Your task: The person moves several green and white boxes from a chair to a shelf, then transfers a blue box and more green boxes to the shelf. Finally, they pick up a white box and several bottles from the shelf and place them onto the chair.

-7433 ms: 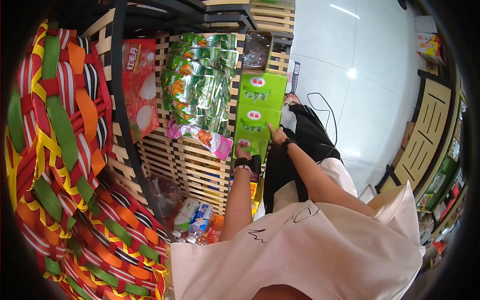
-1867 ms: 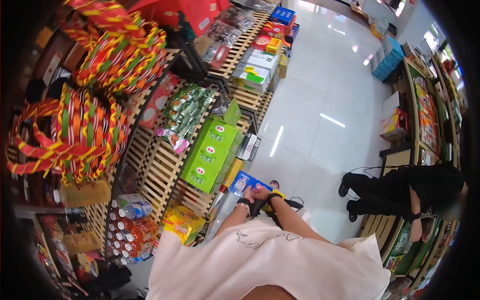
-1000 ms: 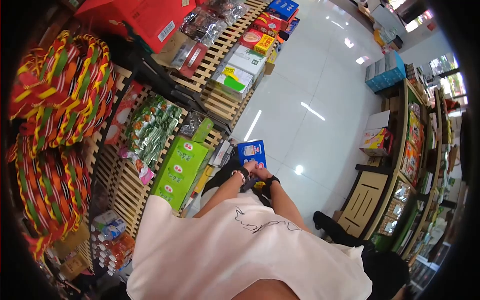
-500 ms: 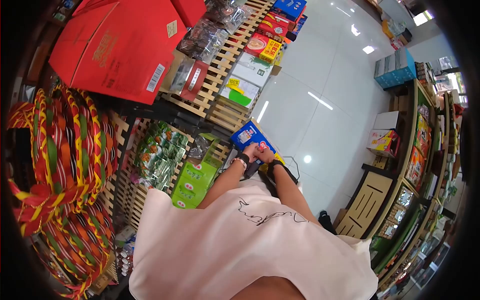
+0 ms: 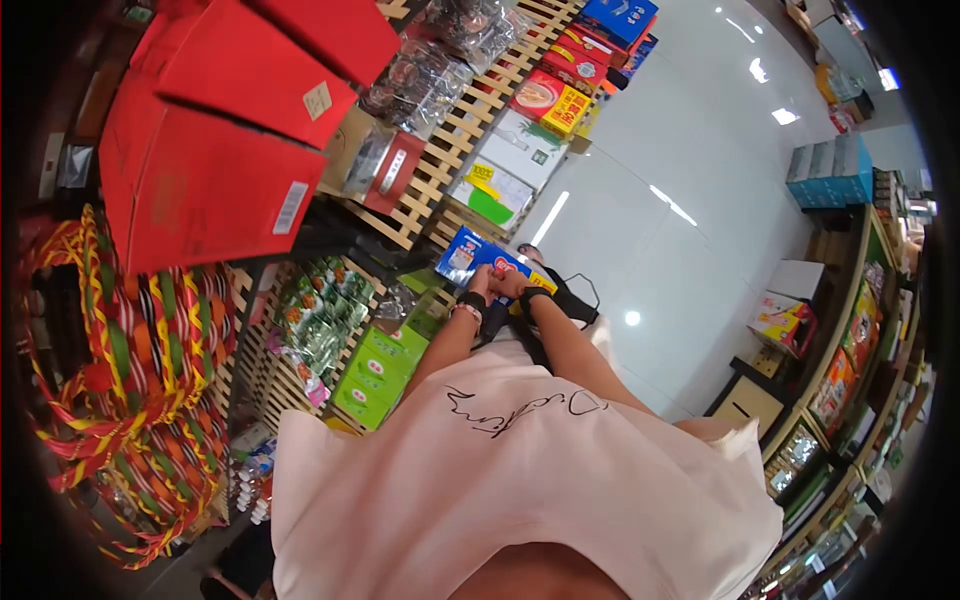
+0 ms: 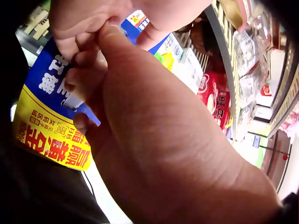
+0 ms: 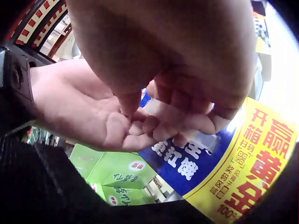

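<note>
A blue and yellow carton (image 5: 460, 253) with large printed characters is in front of my body, beside the shelf. Both hands meet over its top face. My left hand (image 5: 482, 284) has its fingers curled at a translucent handle strip (image 7: 208, 140) on the carton. My right hand (image 5: 513, 283) sits against it from the other side, fingers also curled at the strip. In the left wrist view the yellow end of the carton (image 6: 51, 135) shows below the overlapping fingers. The strip is mostly hidden behind the fingers.
Green boxes (image 5: 375, 367) and green snack packets (image 5: 322, 305) line the slatted shelf on my left. Large red cartons (image 5: 215, 190) and woven baskets (image 5: 165, 345) stand further left. White boxes (image 5: 525, 150) are ahead. A shelf unit (image 5: 860, 330) runs along the right, across the tiled floor (image 5: 660, 270).
Earlier my hands were on the green boxes; later frames have them on the blue carton. Since half a second ago it has shifted slightly left in view, and the red cartons show lower.
</note>
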The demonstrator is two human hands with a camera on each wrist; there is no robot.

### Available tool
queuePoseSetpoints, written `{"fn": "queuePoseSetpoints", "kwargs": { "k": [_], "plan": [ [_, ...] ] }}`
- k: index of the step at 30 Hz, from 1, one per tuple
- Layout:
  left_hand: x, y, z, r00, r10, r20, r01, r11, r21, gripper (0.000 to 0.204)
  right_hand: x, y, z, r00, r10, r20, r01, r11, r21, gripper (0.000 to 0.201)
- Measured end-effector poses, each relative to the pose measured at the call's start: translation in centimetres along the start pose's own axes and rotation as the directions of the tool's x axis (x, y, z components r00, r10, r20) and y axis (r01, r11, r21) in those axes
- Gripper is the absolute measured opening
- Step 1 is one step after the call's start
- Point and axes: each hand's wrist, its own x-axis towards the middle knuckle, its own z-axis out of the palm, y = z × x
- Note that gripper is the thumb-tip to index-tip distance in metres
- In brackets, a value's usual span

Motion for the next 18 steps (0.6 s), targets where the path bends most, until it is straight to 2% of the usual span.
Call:
{"fn": "queuePoseSetpoints", "kwargs": {
  "k": [1,2,4,6,8,9,11,14,15,16,18],
  "plan": [
    [0.1,0.7,0.0,0.997,-0.034,0.073,0.036,0.999,-0.033,0.020,1.0,-0.3,-0.2,1.000,-0.001,0.027,0.001,1.000,-0.024,0.053],
    [0.5,1.8,0.1,0.998,-0.029,0.061,0.031,0.999,-0.033,0.020,2.0,-0.4,-0.6,0.999,-0.009,0.035,0.010,1.000,-0.019,0.053],
    [1.1,2.8,-0.5,0.995,-0.059,0.081,0.060,0.998,-0.005,0.016,2.7,-1.3,-1.2,0.994,-0.005,0.105,0.023,0.986,-0.163,0.055],
    [1.0,3.7,0.2,0.998,-0.017,0.055,0.020,0.999,-0.050,0.014,3.6,-1.6,-1.9,0.990,-0.004,0.142,0.021,0.992,-0.122,0.054],
    [0.6,5.0,1.2,1.000,0.031,-0.001,-0.031,0.996,-0.086,0.019,5.4,-1.3,-1.8,0.983,-0.140,0.119,0.146,0.988,-0.042,0.053],
    [0.9,5.6,1.3,0.999,0.031,-0.009,-0.031,0.995,-0.093,0.019,5.6,-1.9,-2.3,0.981,-0.142,0.130,0.148,0.988,-0.043,0.053],
    [1.8,6.9,1.2,0.995,0.067,-0.068,-0.072,0.995,-0.071,0.015,5.8,-3.8,-3.8,0.968,-0.193,0.160,0.167,0.973,0.162,0.053],
    [2.6,9.0,0.4,0.992,0.059,-0.116,-0.060,0.998,-0.008,0.013,9.0,-3.6,-2.7,0.961,-0.204,0.186,0.179,0.973,0.146,0.053],
    [2.5,9.5,0.5,0.991,0.064,-0.122,-0.065,0.998,-0.006,0.013,9.5,-4.0,-2.4,0.967,-0.195,0.165,0.187,0.980,0.066,0.052],
    [2.3,9.7,0.5,0.986,0.086,-0.143,-0.089,0.996,-0.012,0.012,9.7,-4.2,-2.2,0.966,-0.200,0.166,0.191,0.979,0.072,0.052],
    [2.8,10.0,0.2,0.980,0.104,-0.167,-0.107,0.994,-0.009,0.011,9.6,-4.9,-2.0,0.972,-0.220,0.086,0.216,0.975,0.050,0.046]
  ]
}}
